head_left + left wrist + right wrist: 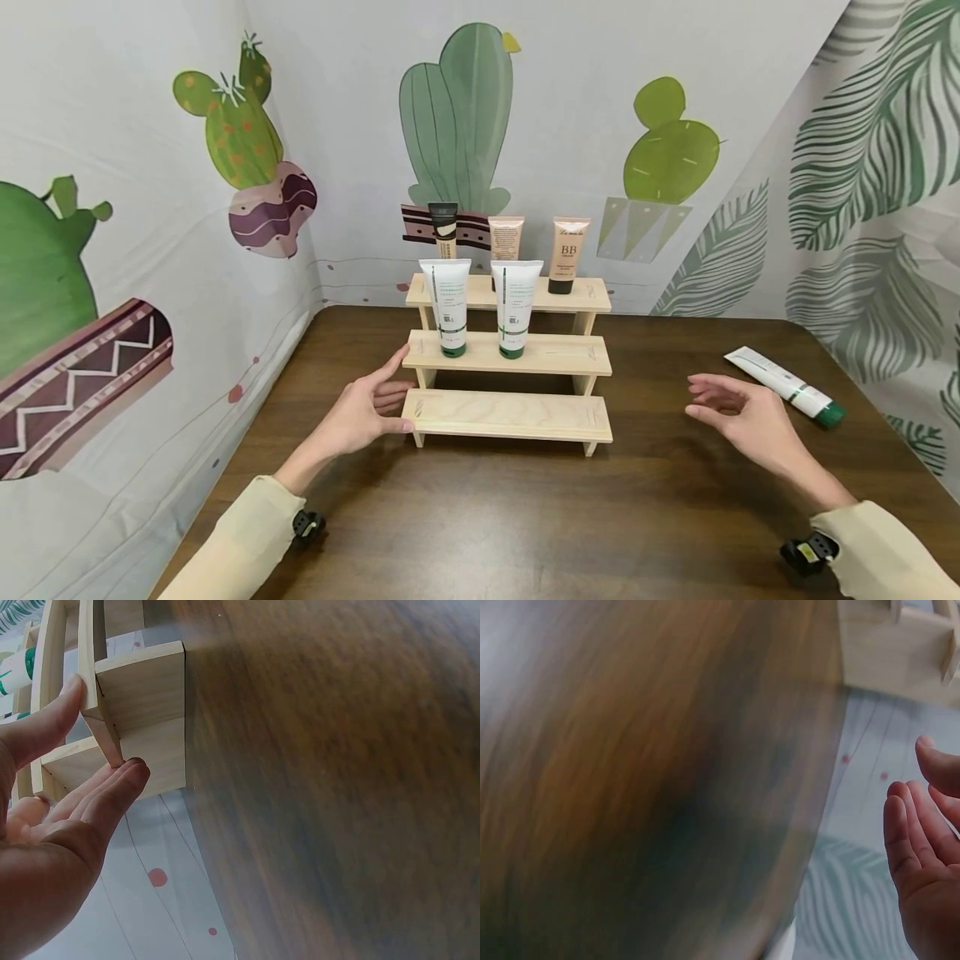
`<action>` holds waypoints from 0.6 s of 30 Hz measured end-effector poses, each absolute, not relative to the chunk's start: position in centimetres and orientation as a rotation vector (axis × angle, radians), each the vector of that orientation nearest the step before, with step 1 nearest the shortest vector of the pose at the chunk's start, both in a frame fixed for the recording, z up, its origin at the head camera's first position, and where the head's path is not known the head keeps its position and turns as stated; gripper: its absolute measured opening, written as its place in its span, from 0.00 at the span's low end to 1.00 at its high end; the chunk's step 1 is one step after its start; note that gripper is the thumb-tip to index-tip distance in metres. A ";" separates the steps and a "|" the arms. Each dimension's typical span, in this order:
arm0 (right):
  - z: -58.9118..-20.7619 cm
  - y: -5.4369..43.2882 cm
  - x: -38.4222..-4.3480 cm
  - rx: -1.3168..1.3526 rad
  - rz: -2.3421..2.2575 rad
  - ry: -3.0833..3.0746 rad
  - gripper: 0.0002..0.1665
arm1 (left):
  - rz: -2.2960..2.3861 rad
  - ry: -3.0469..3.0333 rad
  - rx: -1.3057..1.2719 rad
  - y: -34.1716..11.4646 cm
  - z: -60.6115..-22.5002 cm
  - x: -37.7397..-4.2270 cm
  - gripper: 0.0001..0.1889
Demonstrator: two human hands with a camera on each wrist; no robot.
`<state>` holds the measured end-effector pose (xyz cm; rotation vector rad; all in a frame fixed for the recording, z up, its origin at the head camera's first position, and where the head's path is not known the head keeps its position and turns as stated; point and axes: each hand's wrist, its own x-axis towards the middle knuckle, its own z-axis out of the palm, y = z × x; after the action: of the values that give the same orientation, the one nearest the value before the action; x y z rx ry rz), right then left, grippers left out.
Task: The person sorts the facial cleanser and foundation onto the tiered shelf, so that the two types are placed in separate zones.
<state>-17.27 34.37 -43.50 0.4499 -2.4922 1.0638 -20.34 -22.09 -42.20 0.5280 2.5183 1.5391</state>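
Note:
A three-step wooden display stand [506,412] stands mid-table. My left hand [365,414] touches its left end, thumb at the bottom step and a finger reaching up to the middle step; the left wrist view shows its fingers [112,791] fairly straight against the wood. Two white squeeze tubes with green caps, a left tube [450,308] and a right tube [515,308], stand caps down on the middle step. My right hand [750,417] hovers over the table, fingers loosely bent and holding nothing. Just beyond it lies another white tube [783,383] with a green cap.
On the top step stand a beige BB cream tube [567,254], a pinkish tube [506,237] and a black-and-tan tube [444,229], the latter two partly hidden by the white tubes. A cactus-and-leaf printed cloth [570,108] hangs behind the brown table [510,517].

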 end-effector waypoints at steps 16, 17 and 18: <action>-43.3 41.1 -17.7 0.342 0.901 -2.645 0.21 | 1.571 2.489 0.547 -22.2 -42.3 -20.4 0.61; -43.2 41.5 -17.7 0.332 0.889 -2.646 0.21 | 1.571 2.487 0.551 -22.2 -42.3 -20.4 0.61; -43.1 41.9 -17.7 0.321 0.882 -2.646 0.21 | 1.571 2.486 0.553 -22.1 -42.4 -20.4 0.61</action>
<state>-17.71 41.91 -43.06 0.3212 -2.6460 0.8816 -20.43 -22.15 -42.35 0.5533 2.4864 1.5706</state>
